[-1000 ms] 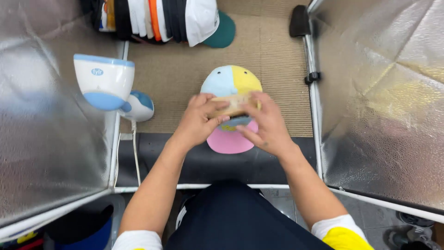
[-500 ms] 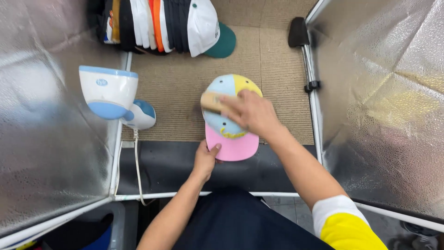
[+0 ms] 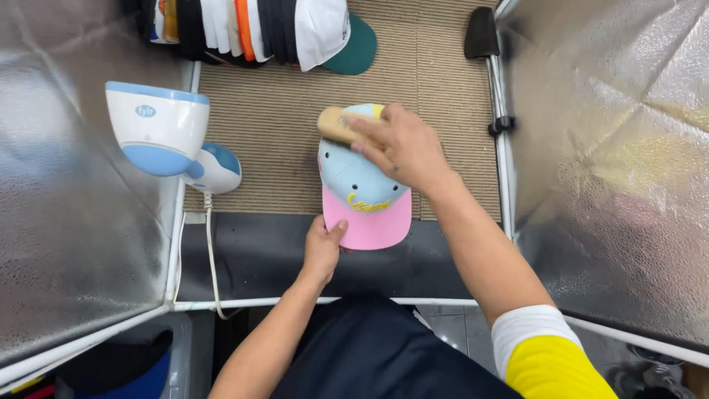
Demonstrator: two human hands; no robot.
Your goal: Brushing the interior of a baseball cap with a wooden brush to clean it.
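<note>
A baseball cap [image 3: 353, 177] with a light blue and yellow crown and a pink brim lies on the ribbed tan mat [image 3: 281, 111], brim toward me. My left hand [image 3: 323, 247] pinches the left edge of the pink brim. My right hand [image 3: 402, 148] rests on the crown and grips a tan wooden brush [image 3: 334, 123] at the cap's far left side.
A white and blue handheld appliance [image 3: 159, 133] with a cord stands at the left. A row of stacked caps [image 3: 251, 26] lies at the back. Silver foil walls [image 3: 613, 148] close in on both sides. A black handle [image 3: 481, 33] sits at the back right.
My left hand has dropped from the crown to the brim's edge. My right hand has moved the brush toward the far side of the crown.
</note>
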